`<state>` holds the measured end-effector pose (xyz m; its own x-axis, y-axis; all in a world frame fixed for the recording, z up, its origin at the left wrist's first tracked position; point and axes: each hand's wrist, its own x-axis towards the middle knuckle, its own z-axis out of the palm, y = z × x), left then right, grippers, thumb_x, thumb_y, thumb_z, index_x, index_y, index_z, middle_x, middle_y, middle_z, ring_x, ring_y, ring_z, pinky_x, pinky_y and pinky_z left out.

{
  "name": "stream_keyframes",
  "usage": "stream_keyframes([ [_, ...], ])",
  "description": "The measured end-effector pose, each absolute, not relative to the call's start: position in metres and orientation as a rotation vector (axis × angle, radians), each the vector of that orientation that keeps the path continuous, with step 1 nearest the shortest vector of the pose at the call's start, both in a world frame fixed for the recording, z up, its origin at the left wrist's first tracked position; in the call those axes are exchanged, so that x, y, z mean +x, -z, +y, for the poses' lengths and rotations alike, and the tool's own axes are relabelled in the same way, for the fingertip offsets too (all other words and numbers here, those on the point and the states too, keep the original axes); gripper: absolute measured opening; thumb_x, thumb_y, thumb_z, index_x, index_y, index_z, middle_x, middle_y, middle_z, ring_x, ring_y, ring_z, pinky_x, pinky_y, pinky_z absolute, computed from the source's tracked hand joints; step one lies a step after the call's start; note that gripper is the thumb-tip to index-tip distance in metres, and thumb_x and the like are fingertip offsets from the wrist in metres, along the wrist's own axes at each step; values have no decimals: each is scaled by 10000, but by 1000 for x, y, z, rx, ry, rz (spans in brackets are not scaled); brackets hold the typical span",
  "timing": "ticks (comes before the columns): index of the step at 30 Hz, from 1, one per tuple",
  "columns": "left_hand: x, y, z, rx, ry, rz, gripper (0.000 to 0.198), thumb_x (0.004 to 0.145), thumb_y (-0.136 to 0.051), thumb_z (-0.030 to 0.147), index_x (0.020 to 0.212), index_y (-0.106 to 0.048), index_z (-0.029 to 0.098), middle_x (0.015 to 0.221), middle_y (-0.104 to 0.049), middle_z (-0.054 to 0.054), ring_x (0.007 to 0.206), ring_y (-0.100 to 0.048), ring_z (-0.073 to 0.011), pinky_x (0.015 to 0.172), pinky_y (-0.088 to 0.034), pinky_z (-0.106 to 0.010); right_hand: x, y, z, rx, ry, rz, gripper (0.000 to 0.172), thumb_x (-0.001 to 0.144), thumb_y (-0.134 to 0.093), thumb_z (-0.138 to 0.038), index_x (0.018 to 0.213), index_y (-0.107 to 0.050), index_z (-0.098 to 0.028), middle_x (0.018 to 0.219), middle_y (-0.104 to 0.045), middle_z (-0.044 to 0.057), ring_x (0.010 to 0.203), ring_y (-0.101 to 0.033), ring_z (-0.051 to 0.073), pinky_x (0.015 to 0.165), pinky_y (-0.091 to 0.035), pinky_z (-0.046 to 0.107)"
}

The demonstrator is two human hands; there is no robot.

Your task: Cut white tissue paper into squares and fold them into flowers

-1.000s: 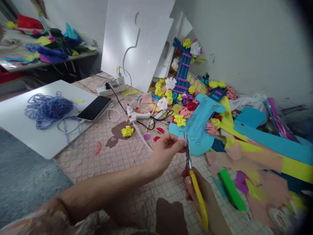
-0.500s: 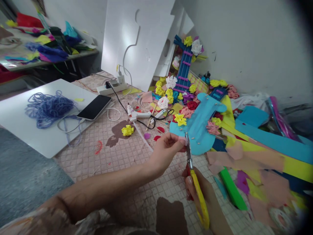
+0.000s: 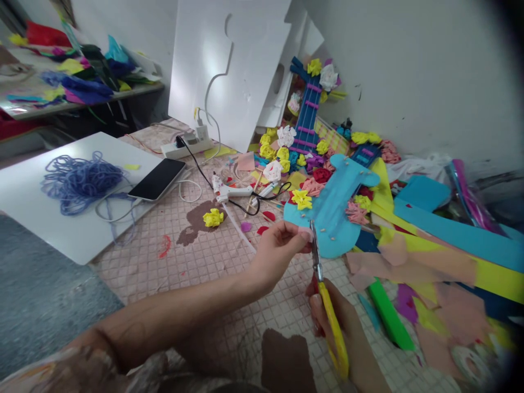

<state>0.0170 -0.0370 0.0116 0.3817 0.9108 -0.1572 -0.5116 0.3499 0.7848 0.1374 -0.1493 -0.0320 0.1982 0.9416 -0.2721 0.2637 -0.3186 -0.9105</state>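
Observation:
My right hand (image 3: 347, 333) is wrapped round the yellow handles of a pair of scissors (image 3: 327, 305), whose blades point up and away from me. My left hand (image 3: 278, 254) pinches something small and pale right at the blade tips; I cannot make out what it is. Just beyond the blades lies a light blue guitar-shaped foam cutout (image 3: 333, 210) with paper flowers on it.
A white glue gun (image 3: 229, 192) with a black cord, a power strip (image 3: 186, 147) and a phone (image 3: 158, 180) lie on the tiled floor. Blue yarn (image 3: 79, 183) sits on a white board. Foam sheets and scraps (image 3: 442, 256) pile up at right. White boards lean on the wall.

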Motion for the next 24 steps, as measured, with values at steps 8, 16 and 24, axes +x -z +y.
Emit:
stream_keyframes([
  [8, 17, -4, -42, 814, -792, 663, 251, 659, -739, 284, 706, -558, 118, 691, -599, 1, 645, -553, -77, 687, -443, -244, 140, 18, -141, -1599, -959, -1067, 244, 795, -553, -444, 772, -481, -212, 557, -469, -41, 450, -440, 106, 409, -378, 227],
  [16, 22, 10, -58, 985, -640, 570, 286, 696, -701, 367, 708, -549, 126, 744, -642, -39, 710, -599, -125, 712, -450, -267, 149, 26, -140, -1567, -830, -899, 216, 755, -628, -346, 847, -490, -208, 636, -502, -26, 496, -473, 110, 442, -409, 235],
  [24, 12, 3, -39, 1252, -491, 372, 359, 741, -605, 163, 1096, -566, 205, 1017, -614, -54, 877, -587, -142, 739, -460, -255, 143, 18, -134, -1265, -1103, -708, 204, 716, -601, -292, 829, -440, -238, 583, -381, -79, 406, -355, 63, 360, -315, 191],
])
